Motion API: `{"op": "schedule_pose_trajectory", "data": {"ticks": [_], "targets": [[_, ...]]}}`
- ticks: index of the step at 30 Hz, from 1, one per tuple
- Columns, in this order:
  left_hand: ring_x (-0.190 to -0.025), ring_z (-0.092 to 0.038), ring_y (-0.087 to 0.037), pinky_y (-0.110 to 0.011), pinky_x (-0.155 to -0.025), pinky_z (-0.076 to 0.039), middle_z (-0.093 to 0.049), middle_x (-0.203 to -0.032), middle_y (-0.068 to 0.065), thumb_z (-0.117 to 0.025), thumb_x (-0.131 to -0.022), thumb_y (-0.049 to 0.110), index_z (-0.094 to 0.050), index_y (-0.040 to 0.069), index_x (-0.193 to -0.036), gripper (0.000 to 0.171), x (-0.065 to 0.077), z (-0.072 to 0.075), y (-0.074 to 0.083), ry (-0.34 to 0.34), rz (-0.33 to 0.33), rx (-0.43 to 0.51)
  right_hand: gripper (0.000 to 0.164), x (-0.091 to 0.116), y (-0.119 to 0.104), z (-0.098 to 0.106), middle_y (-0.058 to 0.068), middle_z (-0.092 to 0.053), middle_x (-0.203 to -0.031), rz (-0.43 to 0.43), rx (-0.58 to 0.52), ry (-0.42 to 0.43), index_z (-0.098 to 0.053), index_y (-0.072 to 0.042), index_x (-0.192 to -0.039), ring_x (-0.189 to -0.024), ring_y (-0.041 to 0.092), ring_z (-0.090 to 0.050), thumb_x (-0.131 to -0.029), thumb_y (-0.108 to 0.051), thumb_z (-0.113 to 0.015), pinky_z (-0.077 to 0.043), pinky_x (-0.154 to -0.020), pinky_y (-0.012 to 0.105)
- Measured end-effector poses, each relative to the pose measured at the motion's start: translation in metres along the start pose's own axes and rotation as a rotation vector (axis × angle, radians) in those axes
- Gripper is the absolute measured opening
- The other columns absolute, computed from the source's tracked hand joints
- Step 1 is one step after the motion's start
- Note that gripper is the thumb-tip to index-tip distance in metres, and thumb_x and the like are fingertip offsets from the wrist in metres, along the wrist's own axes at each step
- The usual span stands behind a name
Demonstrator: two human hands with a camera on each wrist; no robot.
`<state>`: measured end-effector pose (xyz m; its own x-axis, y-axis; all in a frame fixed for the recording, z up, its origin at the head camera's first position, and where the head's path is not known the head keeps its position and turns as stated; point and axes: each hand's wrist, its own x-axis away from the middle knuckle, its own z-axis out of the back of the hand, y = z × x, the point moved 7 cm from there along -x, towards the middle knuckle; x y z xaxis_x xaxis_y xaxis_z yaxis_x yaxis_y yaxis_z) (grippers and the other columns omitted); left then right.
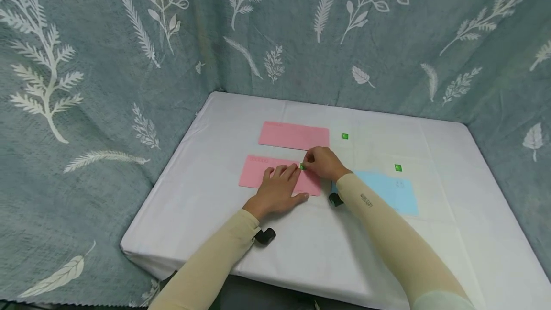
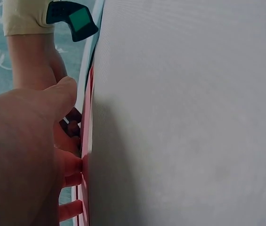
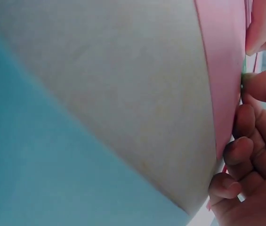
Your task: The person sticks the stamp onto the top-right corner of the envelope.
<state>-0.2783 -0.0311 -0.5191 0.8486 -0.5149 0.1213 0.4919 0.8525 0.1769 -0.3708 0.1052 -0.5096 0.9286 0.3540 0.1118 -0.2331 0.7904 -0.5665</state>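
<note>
My left hand [image 1: 277, 190] lies spread on the near pink envelope [image 1: 254, 171], its fingertips pressing the paper. At the envelope's upper right, my right hand [image 1: 325, 162] pinches a small green stamp [image 1: 303, 166] with thumb and fingertips. The stamp is right at the paper and partly covered by the fingers. In the right wrist view, a sliver of green shows by the fingertip [image 3: 260, 84] along the edge of the pink envelope [image 3: 224, 70]. The left wrist view shows the left fingers [image 2: 71, 179] meeting the pink paper [image 2: 86, 141] edge-on.
Another pink envelope [image 1: 292, 134] lies farther back. A light blue envelope [image 1: 396, 195] lies partly under the right forearm. Two loose green stamps, one farther back [image 1: 345, 136] and one to the right [image 1: 398, 168], are on the white-covered table [image 1: 193, 214]. A leaf-patterned curtain [image 1: 275, 27] hangs behind.
</note>
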Motion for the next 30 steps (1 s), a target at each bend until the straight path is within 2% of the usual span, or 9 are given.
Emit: {"op": "schedule_pose_trajectory", "data": {"ticks": [3, 9, 16, 23, 30], "targets": [[-0.157, -0.028, -0.029, -0.060, -0.123, -0.021, -0.026, -0.178, -0.005, -0.042, -0.109, 0.071, -0.030, 0.011, -0.173, 0.088, -0.002, -0.006, 0.003, -0.011, -0.003, -0.018, 0.010, 0.003, 0.005, 0.000, 0.004, -0.072, -0.092, -0.009, -0.012, -0.010, -0.077, -0.006, -0.098, -0.085, 0.021, -0.062, -0.102, -0.014, -0.072, -0.053, -0.084, 0.037], [-0.157, -0.029, -0.030, -0.061, -0.122, -0.023, -0.028, -0.178, -0.006, -0.043, -0.108, 0.071, -0.032, 0.011, -0.172, 0.088, -0.005, -0.008, 0.010, -0.012, -0.016, -0.024, 0.011, 0.012, 0.012, 0.002, 0.002, -0.071, -0.090, -0.018, -0.039, -0.030, -0.076, -0.008, -0.095, -0.083, 0.020, -0.061, -0.100, -0.018, -0.079, -0.052, -0.082, 0.037], [-0.158, -0.027, -0.029, -0.061, -0.122, -0.021, -0.026, -0.178, -0.005, -0.043, -0.108, 0.071, -0.029, 0.012, -0.173, 0.089, -0.003, -0.005, 0.002, -0.011, 0.013, -0.034, 0.012, 0.005, -0.001, 0.003, 0.002, -0.072, -0.089, 0.050, -0.014, -0.004, -0.077, -0.008, -0.094, -0.082, 0.020, -0.061, -0.103, -0.013, -0.070, -0.052, -0.084, 0.037], [-0.157, -0.028, -0.031, -0.061, -0.122, -0.021, -0.027, -0.178, -0.007, -0.044, -0.109, 0.070, -0.030, 0.009, -0.172, 0.089, 0.000, 0.003, 0.005, -0.010, 0.005, -0.008, 0.008, 0.003, 0.003, 0.004, 0.003, -0.071, -0.089, 0.021, -0.053, -0.034, -0.077, -0.008, -0.095, -0.080, 0.019, -0.061, -0.101, -0.012, -0.074, -0.051, -0.078, 0.035], [-0.159, -0.026, -0.031, -0.062, -0.123, -0.020, -0.025, -0.178, -0.007, -0.044, -0.109, 0.070, -0.028, 0.009, -0.173, 0.090, 0.000, 0.000, 0.004, -0.029, 0.009, -0.008, 0.011, 0.001, 0.005, 0.000, 0.002, -0.070, -0.087, 0.042, -0.035, -0.020, -0.076, -0.009, -0.094, -0.079, 0.018, -0.059, -0.102, -0.013, -0.070, -0.049, -0.076, 0.034]]}}
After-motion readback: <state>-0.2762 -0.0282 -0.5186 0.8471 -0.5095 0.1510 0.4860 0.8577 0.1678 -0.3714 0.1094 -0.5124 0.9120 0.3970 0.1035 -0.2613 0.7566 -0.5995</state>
